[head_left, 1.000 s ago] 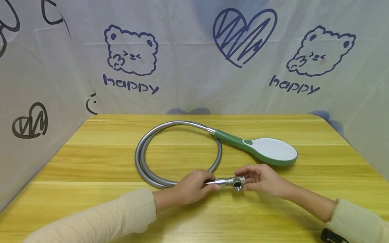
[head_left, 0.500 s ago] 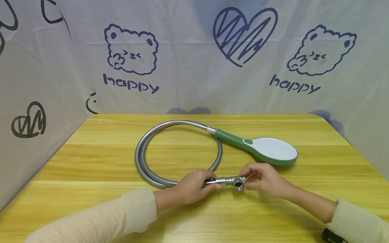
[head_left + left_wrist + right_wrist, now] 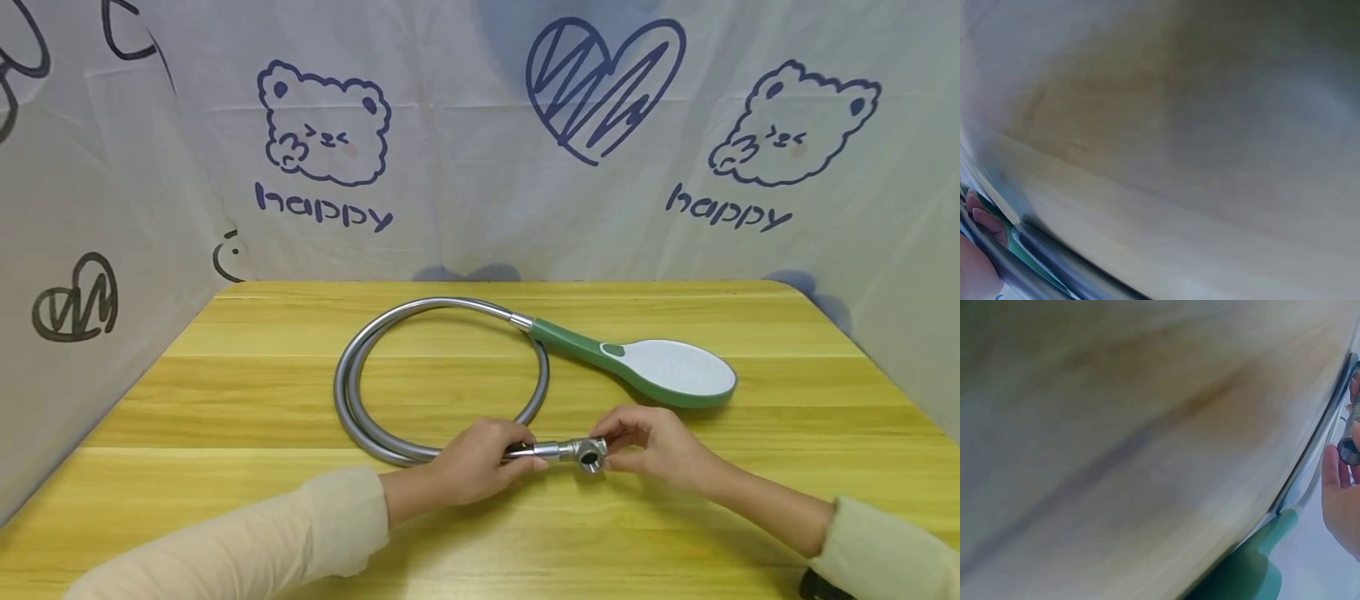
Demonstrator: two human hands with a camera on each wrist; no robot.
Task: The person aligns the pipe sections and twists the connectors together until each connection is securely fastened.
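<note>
My left hand [image 3: 476,462] grips the end of a grey shower hose [image 3: 345,375] just behind its chrome end nut [image 3: 547,450]. Joined in line with that nut is a small metal tee fitting [image 3: 588,452], its round opening facing the front. My right hand [image 3: 656,446] pinches the fitting's right end between thumb and fingers. In the right wrist view a threaded mouth of the fitting [image 3: 1349,452] shows at the edge beside the palm. From the coiled hose's other end extends a green-handled shower head [image 3: 678,371] with a white face, lying behind my right hand.
The wooden table [image 3: 225,400] carries the coil left of centre. A white cloth [image 3: 465,167] with drawn bears and hearts hangs behind it and along both sides. Near the right sleeve a black object [image 3: 821,586] shows at the bottom edge.
The right fingers, earlier reaching over the top of the fitting, have drawn back to its right end and shifted their pinch. My left hand, the hose and the shower head stay put.
</note>
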